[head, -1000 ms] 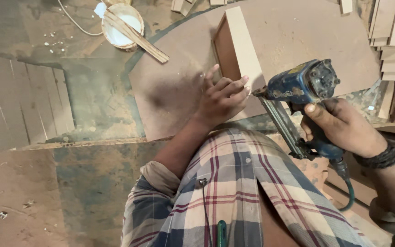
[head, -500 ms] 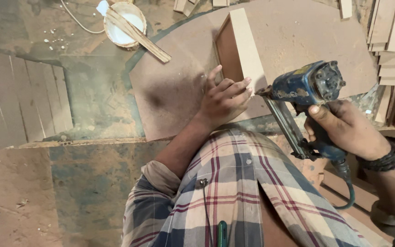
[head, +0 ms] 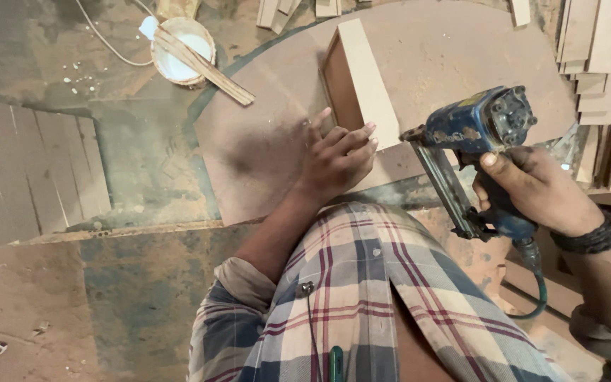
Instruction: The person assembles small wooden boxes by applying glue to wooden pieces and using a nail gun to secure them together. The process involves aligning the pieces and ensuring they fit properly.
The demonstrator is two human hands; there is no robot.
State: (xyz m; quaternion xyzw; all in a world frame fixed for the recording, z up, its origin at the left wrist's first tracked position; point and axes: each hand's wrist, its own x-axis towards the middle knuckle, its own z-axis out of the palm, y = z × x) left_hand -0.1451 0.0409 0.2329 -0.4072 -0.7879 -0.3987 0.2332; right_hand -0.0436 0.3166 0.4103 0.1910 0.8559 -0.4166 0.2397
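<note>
My left hand (head: pixel 337 159) presses against the near end of an upright brown fibreboard strip (head: pixel 362 81) that stands on edge on a large rounded fibreboard panel (head: pixel 454 56) lying on the floor. My right hand (head: pixel 542 187) grips the handle of a worn blue pneumatic nail gun (head: pixel 479 145). Its nose points toward the strip's near end, a little to the right of my left fingers. A green air hose (head: pixel 535 286) hangs from the gun's handle. My checked shirt fills the bottom of the view.
A white bowl of glue (head: pixel 182 49) with wooden sticks across it sits on the floor at upper left. Cut board strips are stacked at the right (head: pixel 595 49) and lie flat at the left (head: pixel 15 177). The floor is dusty.
The nail gun has drawn slightly back to the right, away from the strip's end. My left hand stays on the strip.
</note>
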